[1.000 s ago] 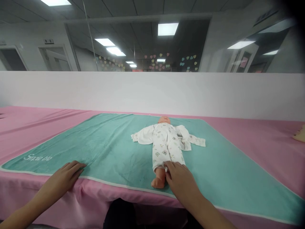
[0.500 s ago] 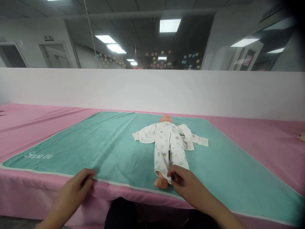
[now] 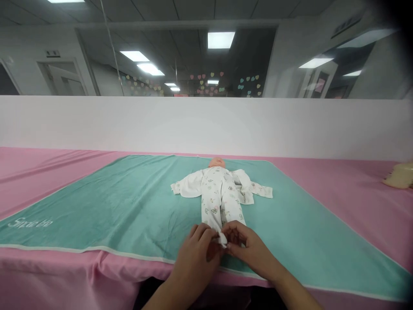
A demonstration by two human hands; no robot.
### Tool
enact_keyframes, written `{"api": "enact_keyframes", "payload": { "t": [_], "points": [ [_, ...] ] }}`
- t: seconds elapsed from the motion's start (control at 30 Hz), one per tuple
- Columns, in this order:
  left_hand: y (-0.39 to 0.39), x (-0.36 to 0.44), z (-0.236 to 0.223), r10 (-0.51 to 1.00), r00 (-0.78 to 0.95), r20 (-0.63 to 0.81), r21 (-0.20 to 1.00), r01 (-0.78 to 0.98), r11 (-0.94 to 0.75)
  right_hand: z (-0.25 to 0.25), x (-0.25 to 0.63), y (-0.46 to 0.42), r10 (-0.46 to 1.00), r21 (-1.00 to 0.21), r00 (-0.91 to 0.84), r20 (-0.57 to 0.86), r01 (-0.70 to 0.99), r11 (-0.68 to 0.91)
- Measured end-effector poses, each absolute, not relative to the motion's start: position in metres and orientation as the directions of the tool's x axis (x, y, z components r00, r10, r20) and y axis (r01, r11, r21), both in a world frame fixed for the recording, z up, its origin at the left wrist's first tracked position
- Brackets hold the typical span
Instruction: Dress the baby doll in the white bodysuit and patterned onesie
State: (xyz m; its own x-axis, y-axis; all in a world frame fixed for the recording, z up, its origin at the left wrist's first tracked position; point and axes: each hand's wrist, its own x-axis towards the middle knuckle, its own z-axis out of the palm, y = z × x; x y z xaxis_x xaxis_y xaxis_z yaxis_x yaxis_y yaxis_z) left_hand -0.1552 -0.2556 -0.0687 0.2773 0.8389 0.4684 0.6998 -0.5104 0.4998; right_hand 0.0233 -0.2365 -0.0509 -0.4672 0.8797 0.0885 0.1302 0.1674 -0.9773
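A baby doll (image 3: 217, 162) lies on its back on a teal mat (image 3: 129, 202), head away from me. It wears a white printed romper (image 3: 219, 193) with sleeves spread to both sides. My left hand (image 3: 196, 252) and my right hand (image 3: 248, 247) meet at the near end of the romper's legs. Both pinch the white cuff fabric there. The hands hide the doll's feet.
The mat lies on a long pink-covered table (image 3: 355, 189). A white low wall (image 3: 206, 125) runs along the far side, with glass above it. A pale beige object (image 3: 400, 176) rests at the far right of the table.
My left hand has left the mat's front edge and moved right to the romper's leg cuff. My right hand stays on the cuff. The doll's foot is now covered.
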Motion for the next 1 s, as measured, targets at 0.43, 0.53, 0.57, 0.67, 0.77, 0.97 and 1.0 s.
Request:
{"api": "enact_keyframes", "payload": {
  "t": [0.43, 0.53, 0.57, 0.67, 0.77, 0.97, 1.0],
  "points": [
    [-0.239, -0.142, -0.089, 0.748, 0.262, 0.61, 0.18, 0.874, -0.452, -0.074, -0.003, -0.248, 0.878, -0.865, -0.319, 0.358, 0.241, 0.44],
    [-0.243, -0.15, -0.088, 0.686, 0.248, 0.684, 0.158, 0.868, -0.471, -0.077, -0.008, -0.251, 0.883, -0.854, -0.287, 0.373, 0.267, 0.447],
    [-0.244, -0.154, -0.087, 0.666, 0.251, 0.702, 0.144, 0.866, -0.478, -0.079, -0.009, -0.252, 0.88, -0.838, -0.284, 0.382, 0.295, 0.459],
    [-0.251, -0.165, -0.085, 0.652, 0.259, 0.713, 0.107, 0.878, -0.466, -0.086, -0.01, -0.255, 0.845, -0.748, -0.306, 0.438, 0.396, 0.532],
    [-0.258, -0.172, -0.085, 0.658, 0.269, 0.704, 0.089, 0.885, -0.457, -0.094, -0.013, -0.257, 0.771, -0.618, -0.344, 0.536, 0.463, 0.636],
    [-0.268, -0.168, -0.082, 0.622, 0.287, 0.728, 0.149, 0.82, -0.553, -0.103, -0.023, -0.256, 0.707, -0.461, -0.373, 0.601, 0.561, 0.688],
    [-0.269, -0.167, -0.081, 0.605, 0.306, 0.736, 0.141, 0.804, -0.578, -0.104, -0.023, -0.256, 0.704, -0.462, -0.367, 0.608, 0.557, 0.69]
  ]
}}
